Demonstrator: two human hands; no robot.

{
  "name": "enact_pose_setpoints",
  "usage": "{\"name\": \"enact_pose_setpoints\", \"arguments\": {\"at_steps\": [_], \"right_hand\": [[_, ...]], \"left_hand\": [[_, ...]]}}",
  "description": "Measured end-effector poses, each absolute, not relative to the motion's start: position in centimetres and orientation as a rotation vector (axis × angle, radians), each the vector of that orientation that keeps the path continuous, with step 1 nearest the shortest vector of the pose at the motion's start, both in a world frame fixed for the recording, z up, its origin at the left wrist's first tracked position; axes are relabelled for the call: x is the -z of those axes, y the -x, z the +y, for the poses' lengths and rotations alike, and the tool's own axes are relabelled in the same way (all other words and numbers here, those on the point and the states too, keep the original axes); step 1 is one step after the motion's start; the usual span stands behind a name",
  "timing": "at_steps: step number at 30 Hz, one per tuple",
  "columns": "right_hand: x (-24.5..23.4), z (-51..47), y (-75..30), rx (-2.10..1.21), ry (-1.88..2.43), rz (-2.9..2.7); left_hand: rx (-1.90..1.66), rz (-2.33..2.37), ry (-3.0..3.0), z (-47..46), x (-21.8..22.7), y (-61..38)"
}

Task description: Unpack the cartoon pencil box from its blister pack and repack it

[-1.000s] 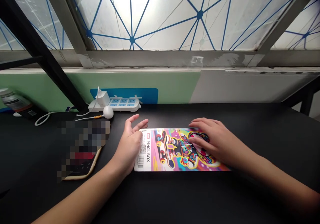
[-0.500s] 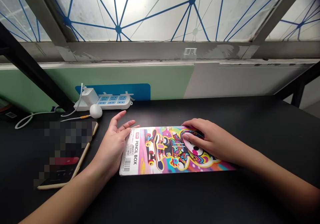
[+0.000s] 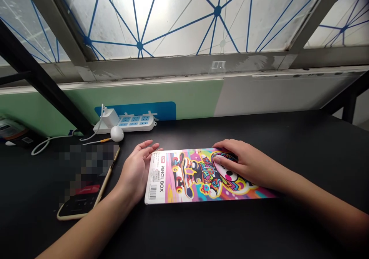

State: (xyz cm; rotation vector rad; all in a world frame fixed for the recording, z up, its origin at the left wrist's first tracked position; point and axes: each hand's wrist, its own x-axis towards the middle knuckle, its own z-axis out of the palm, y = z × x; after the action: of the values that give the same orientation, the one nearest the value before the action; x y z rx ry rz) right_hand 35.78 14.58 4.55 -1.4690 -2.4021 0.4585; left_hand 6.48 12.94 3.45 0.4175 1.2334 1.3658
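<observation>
Desk [image 3: 213, 232] lying smooth, black below window [image 3: 175, 24]; we're resting right hand [image 3: 248, 162] on flat glossy box [image 3: 196, 178], left hand [image 3: 135, 170] touching end, hands apart.

I cannot read the fine print on the box [image 3: 184, 182]; the right hand [image 3: 245, 159] covers its far right corner. Pixelation masks much of the phone [image 3: 82, 205]. Toward the worktop's [image 3: 207, 232] far edge, the bottle [image 3: 13, 130] is blurred, cut off at left.

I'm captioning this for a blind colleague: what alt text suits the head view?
A colourful pencil box lies on a black table, the person's left hand at its white end, the right hand on its other end. A phone and power strip lie to the left.
</observation>
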Motion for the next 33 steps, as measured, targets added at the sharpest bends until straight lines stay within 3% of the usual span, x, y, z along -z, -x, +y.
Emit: {"name": "enact_pose_setpoints", "arguments": {"at_steps": [27,33], "right_hand": [[-4.5,14.6,-35.8,-0.458,1.549,-2.311],[-5.0,13.8,-35.9,-0.032,1.374,-2.216]], "left_hand": [[-1.3,1.325,-0.676,12.8,-3.1,-6.4],[-1.338,1.201,-1.016,12.6,-2.6,-5.7]]}}
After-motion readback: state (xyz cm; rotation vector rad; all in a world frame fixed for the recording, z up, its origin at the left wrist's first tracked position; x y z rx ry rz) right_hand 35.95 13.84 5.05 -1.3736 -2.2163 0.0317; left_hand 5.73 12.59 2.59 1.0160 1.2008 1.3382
